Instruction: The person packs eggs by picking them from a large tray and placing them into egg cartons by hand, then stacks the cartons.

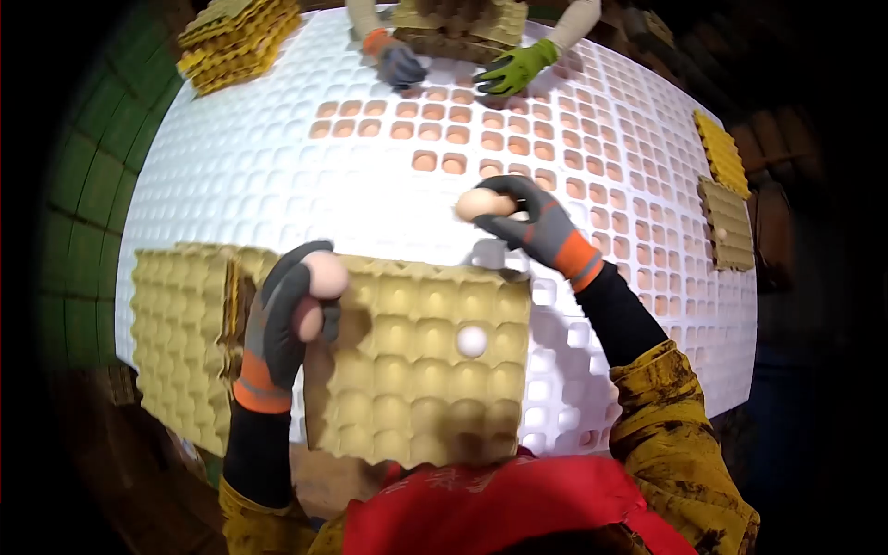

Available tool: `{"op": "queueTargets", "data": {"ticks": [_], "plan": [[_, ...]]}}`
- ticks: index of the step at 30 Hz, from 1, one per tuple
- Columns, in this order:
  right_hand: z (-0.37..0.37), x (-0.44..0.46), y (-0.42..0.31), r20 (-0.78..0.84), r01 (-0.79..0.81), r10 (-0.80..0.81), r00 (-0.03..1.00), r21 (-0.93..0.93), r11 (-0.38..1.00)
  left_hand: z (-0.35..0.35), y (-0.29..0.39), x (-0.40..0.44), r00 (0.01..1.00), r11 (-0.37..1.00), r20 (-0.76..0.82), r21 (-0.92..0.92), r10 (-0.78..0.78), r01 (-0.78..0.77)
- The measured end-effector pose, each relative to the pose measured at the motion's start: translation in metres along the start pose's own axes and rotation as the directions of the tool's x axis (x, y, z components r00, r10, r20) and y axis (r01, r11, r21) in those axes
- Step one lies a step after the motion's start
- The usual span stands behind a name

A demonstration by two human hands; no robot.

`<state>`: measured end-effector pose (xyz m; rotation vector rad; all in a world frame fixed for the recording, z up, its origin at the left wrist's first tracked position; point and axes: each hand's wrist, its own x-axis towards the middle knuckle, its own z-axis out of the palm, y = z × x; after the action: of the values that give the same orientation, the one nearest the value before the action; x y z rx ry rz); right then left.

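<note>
My left hand (277,310), in a grey and orange glove, is closed around two eggs (326,276) above the left edge of a yellowish pulp egg tray (398,375). One pale egg (472,341) sits in that tray. Further forward, my right hand (541,222), gloved alike, is closed on a brown egg (481,204); a second egg seems to lie partly hidden under its fingers. Below both is a white board (259,203) of square cells. Brown eggs (425,161) fill several cells ahead of my right hand.
Stacked egg trays (180,324) stand at my left, with another stack (240,42) at the far left. Across the board, another person's grey-gloved hand (400,65) and green-gloved hand (518,69) reach over it. More trays (726,222) lie along the right edge.
</note>
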<state>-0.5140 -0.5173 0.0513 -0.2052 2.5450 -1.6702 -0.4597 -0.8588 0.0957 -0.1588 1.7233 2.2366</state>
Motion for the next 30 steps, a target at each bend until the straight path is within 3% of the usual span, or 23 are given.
{"op": "queueTargets", "data": {"ticks": [3, 5, 6, 7, 8, 10, 12, 14, 15, 16, 18, 20, 22, 23, 24, 25, 26, 28, 30], "plan": [[-0.059, -0.002, 0.063, -0.250, -0.219, 0.122, 0.961, -0.414, 0.883, 0.051, 0.005, 0.087, 0.973, 0.926, 0.223, 0.377, -0.055, -0.034], [-0.069, 0.001, 0.094, -0.284, -0.305, 0.178, 0.942, -0.504, 0.808, 0.091, -0.016, 0.141, 0.929, 0.812, 0.368, 0.554, -0.044, -0.181], [-0.065, 0.004, 0.092, -0.275, -0.327, 0.203, 0.940, -0.547, 0.771, 0.101, -0.052, 0.176, 0.899, 0.756, 0.435, 0.571, 0.053, -0.321], [-0.056, 0.009, 0.092, -0.277, -0.342, 0.213, 0.937, -0.605, 0.719, 0.116, -0.075, 0.200, 0.899, 0.694, 0.434, 0.631, 0.054, -0.346], [-0.047, 0.016, 0.093, -0.278, -0.353, 0.220, 0.935, -0.662, 0.661, 0.130, -0.094, 0.218, 0.900, 0.558, 0.436, 0.745, 0.008, -0.366], [-0.035, 0.028, 0.102, -0.261, -0.366, 0.266, 0.928, -0.775, 0.515, 0.146, -0.125, 0.238, 0.861, 0.085, 0.503, 0.857, 0.074, -0.508], [-0.034, 0.024, 0.121, -0.361, -0.386, 0.191, 0.913, -0.605, 0.697, 0.153, -0.127, 0.243, 0.884, 0.006, 0.468, 0.884, -0.006, -0.468], [-0.045, 0.021, 0.153, -0.363, -0.246, 0.119, 0.924, -0.328, 0.912, 0.140, -0.139, 0.252, 0.860, 0.222, 0.474, 0.833, 0.186, -0.507], [-0.051, 0.016, 0.144, -0.332, -0.331, 0.288, 0.898, -0.078, 0.940, 0.133, -0.140, 0.259, 0.824, 0.235, 0.514, 0.793, 0.240, -0.563], [-0.055, 0.016, 0.148, -0.263, -0.431, 0.494, 0.829, 0.264, 0.863, 0.124, -0.144, 0.265, 0.751, 0.182, 0.580, 0.740, 0.315, -0.648], [-0.065, 0.012, 0.148, -0.257, -0.316, 0.491, 0.833, 0.507, 0.802, 0.109, -0.150, 0.272, 0.755, 0.237, 0.607, 0.718, 0.247, -0.654], [-0.074, 0.013, 0.146, -0.395, -0.160, 0.497, 0.772, 0.636, 0.755, 0.106, -0.157, 0.267, 0.711, 0.099, 0.658, 0.713, 0.248, -0.694], [-0.077, 0.017, 0.188, -0.638, 0.140, 0.179, 0.749, 0.417, 0.898, 0.103, -0.155, 0.263, 0.697, -0.002, 0.677, 0.717, 0.237, -0.697], [-0.079, 0.016, 0.202, -0.668, 0.060, 0.004, 0.744, 0.073, 0.995, 0.100, -0.149, 0.265, 0.706, -0.033, 0.669, 0.731, 0.231, -0.682], [-0.080, 0.011, 0.206, -0.572, 0.002, -0.108, 0.813, -0.183, 0.983, 0.097, -0.142, 0.266, 0.719, -0.064, 0.658, 0.746, 0.225, -0.663], [-0.081, 0.007, 0.213, -0.478, -0.073, -0.248, 0.843, -0.557, 0.827, 0.096, -0.130, 0.262, 0.721, -0.031, 0.635, 0.756, 0.278, -0.654], [-0.078, 0.005, 0.221, -0.328, -0.103, -0.340, 0.882, -0.836, 0.539, 0.092, -0.115, 0.262, 0.798, 0.009, 0.568, 0.814, 0.202, -0.581], [-0.076, 0.001, 0.208, -0.444, -0.012, -0.399, 0.802, -0.680, 0.733, 0.082, -0.071, 0.238, 0.884, 0.456, 0.457, 0.770, 0.095, -0.447], [-0.065, -0.016, 0.157, -0.559, 0.038, -0.268, 0.785, -0.387, 0.921, 0.074, -0.026, 0.189, 0.907, 0.592, 0.390, 0.698, 0.158, -0.403]]}}
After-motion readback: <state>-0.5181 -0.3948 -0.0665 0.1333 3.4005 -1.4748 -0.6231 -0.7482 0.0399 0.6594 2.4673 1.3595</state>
